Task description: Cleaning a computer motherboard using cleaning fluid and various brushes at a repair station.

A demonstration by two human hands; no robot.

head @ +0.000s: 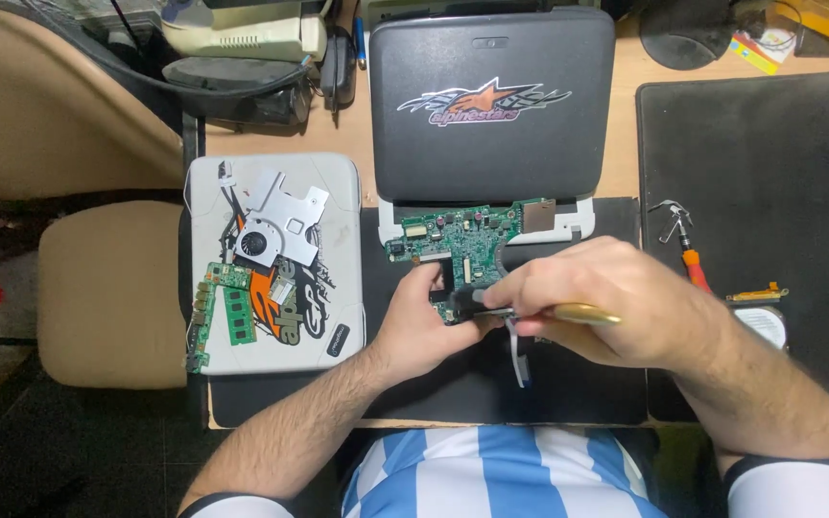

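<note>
A green circuit board (pixel 458 245), populated with small chips and connectors, is laid flat, component side up, directly in front of the closed black laptop (pixel 491 101). Its near edge is covered. A slim tool (pixel 568 313) with a gold-coloured handle and dark tip is held roughly level, lying across the board's near edge.

The person wears a shirt (pixel 472 470) with vertical light-blue and white stripes. Beside the shirt, each short sleeve is white, ending in a dark cuff band (pixel 789 467). Both forearms are bare and hairy.
</note>
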